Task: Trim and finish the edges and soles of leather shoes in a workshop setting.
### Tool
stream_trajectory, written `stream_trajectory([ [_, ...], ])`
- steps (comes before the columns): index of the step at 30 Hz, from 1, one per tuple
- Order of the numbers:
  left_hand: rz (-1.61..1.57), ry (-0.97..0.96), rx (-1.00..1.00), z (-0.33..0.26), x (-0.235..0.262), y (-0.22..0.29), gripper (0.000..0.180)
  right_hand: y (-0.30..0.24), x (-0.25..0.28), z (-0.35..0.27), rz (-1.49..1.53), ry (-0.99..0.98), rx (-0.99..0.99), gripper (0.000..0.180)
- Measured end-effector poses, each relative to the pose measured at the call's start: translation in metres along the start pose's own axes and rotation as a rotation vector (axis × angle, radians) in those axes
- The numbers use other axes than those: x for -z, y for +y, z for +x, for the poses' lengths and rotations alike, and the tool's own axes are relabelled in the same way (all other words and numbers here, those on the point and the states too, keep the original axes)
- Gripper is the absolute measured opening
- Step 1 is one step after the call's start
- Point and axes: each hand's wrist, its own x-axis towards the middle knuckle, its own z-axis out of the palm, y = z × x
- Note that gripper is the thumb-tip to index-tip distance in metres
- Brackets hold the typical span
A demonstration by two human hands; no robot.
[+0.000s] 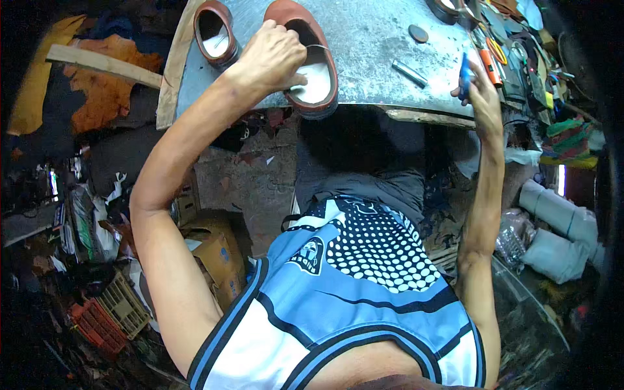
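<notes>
A brown leather shoe [328, 55] with a pale insole and dark sole rests at the table's near edge. My left hand [270, 55] is closed on its left side, the thumb reaching over the opening. A thin pale strand curves out beside my knuckles; where it ends is hidden. Left of that hand stands a second brown shoe [211, 32], also with a white insole. At the table's right side my right hand [482, 97] grips a slim blue tool [465, 77], whose kind I cannot make out.
On the worn grey-blue table [377, 65] lie a short metal tube [409, 73] and a dark round disc [418, 34]. An orange-handled tool [491, 67] and piled tools and scraps line the right edge. A wooden plank [104, 65] juts out at left; a cardboard box [218, 260] stands below.
</notes>
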Motion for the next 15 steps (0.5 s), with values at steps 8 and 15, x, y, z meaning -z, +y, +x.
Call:
stream_trajectory([
  [8,-0.071,0.000,-0.172,0.032,-0.040,-0.018,0.015,-0.062,-0.088,-0.072,0.287,-0.581,-0.144,0.052],
  [15,-0.622,-0.059,-0.276,0.043,-0.009,-0.045,0.030,-0.106,-0.112,-0.044,-0.146,-0.756,-0.140,0.065],
])
